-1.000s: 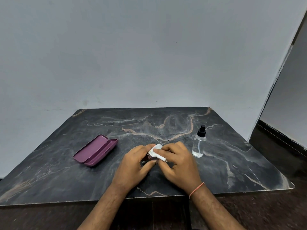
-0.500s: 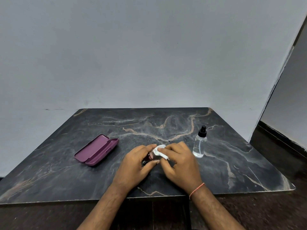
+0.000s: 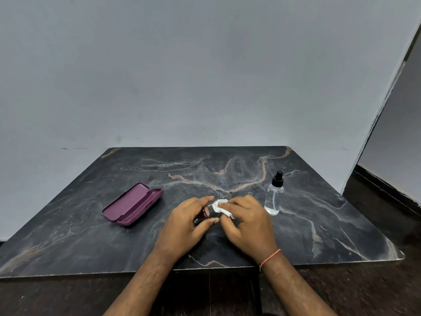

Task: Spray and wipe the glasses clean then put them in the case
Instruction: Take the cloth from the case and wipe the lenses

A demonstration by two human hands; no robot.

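The glasses (image 3: 203, 215) are dark-framed and mostly hidden between my hands, just above the middle of the table. My left hand (image 3: 188, 226) grips them by the frame, thumb below and fingers above. My right hand (image 3: 247, 221) pinches a small white cloth (image 3: 219, 207) against a lens. A thin temple arm sticks up behind the cloth. The purple case (image 3: 133, 202) lies open on the table, to the left of my hands. A clear spray bottle (image 3: 274, 193) with a black nozzle stands upright to the right of my right hand.
The dark marble table (image 3: 319, 224) has its front edge close to my wrists and its back edge against a grey wall. A dark floor shows past the table's right side.
The cloth has shifted slightly over the lens as my right fingers rub. Both hands stay in the same spot; case and bottle have not moved.
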